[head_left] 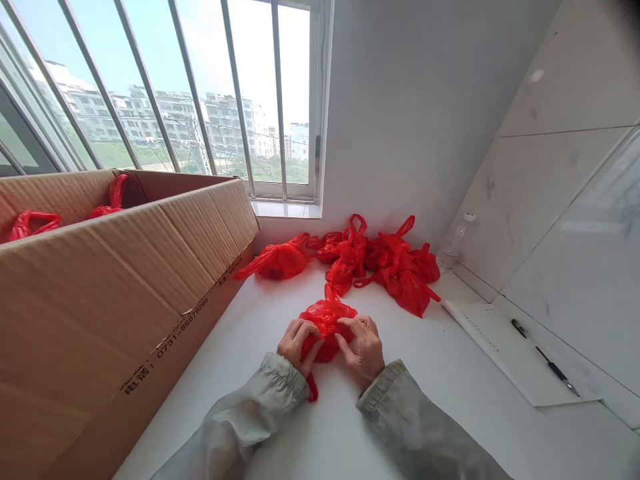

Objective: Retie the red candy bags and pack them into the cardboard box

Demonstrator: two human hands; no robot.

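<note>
Red bag (327, 311): on the tabletop (425, 393), between both hands.
Left hand (293, 341): fingers pinch the gathered plastic.
Right hand (367, 348): fingers grip it from the other side.
Thin plastic: could tear if both hands pull hard.
Near handle (313, 388): beside the left cuff (286, 375), could snag there.
Piled bags (403, 267): tangled handles could drag neighbours along.

Barred window (175, 100) beside pale wall (400, 120)

White tabletop (425, 380), red plastic bags (345, 257) at rear, single red bag (327, 312) at centre, cardboard box (115, 287) left, plastic bottle (453, 247) and notebook (505, 347) right.
</note>
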